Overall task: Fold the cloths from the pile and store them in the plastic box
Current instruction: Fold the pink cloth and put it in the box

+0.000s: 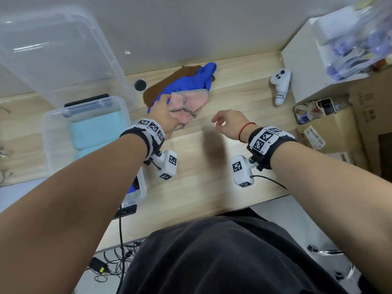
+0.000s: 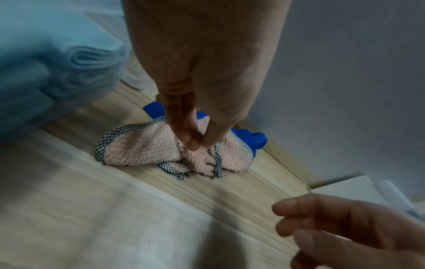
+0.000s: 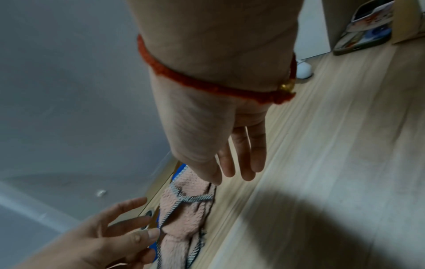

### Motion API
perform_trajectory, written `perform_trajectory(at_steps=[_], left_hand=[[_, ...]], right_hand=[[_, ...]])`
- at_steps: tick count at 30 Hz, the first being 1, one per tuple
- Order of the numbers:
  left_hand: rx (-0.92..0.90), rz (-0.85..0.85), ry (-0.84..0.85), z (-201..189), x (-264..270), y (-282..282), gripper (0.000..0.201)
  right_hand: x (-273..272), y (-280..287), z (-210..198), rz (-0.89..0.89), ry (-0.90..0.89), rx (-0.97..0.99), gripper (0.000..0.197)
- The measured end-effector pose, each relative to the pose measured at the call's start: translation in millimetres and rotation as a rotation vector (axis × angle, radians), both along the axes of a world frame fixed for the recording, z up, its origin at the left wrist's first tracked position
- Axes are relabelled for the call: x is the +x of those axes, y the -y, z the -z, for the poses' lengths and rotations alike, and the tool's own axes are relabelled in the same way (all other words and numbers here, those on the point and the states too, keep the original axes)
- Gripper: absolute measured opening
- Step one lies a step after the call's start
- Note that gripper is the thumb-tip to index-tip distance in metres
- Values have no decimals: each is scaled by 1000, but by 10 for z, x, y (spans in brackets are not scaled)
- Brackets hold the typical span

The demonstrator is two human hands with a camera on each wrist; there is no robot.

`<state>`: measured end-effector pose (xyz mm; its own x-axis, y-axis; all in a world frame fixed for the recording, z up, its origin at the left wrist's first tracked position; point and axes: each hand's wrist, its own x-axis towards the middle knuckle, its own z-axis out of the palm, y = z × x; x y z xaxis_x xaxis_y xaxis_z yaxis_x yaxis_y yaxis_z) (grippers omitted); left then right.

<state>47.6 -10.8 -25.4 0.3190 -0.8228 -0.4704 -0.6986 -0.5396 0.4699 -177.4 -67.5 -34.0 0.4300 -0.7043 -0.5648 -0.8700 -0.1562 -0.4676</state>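
Forearms reach over the wooden desk as the left hand pinches the pink checked-trim cloth between fingertips and thumb at a bunched fold near its middle, the cloth lying on the desk at the near edge of the pile. Right of that pinch, the right hand hovers spread and loose, holding nothing. Just beyond the pinch lie one blue cloth and one brown cloth, three loose cloths in all. Left of the grip stands one clear plastic box with a light blue folded cloth inside; whether more lie under it cannot be told. Lifting by so small a pinch, the plush fabric may well slip free, or its trim may drag the blue cloth along, since the two overlap.
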Motion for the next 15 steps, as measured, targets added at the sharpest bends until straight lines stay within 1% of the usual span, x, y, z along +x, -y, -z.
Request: perform_trajectory(at_steps=[2,3,6,7,9,12,13,15], left_hand=[[39,-18,41,67,17,73,79],[63,-50,29,128,-35,161,78],[49,-162,-13,272,-119,315,68],[61,-173,-9,277,-130,343,62],[93,-142,9,289,-136,382,47],[43,-87,56,204,-199,392,12],[11,-72,48,169,-233,391,18],[-46,-16,-10,95,-295,390,32]], right_hand=[[-49,27,10,-23,21,6,28],[-115,100,34,-16,22,14,28],[-239,206,113,-11,26,32,27],[-255,236,115,-10,37,34,26],[-256,284,111,-9,63,36,25],[-187,339,95,1,119,46,26],[-145,362,82,-3,149,39,32],[-29,407,30,-43,241,2,58]])
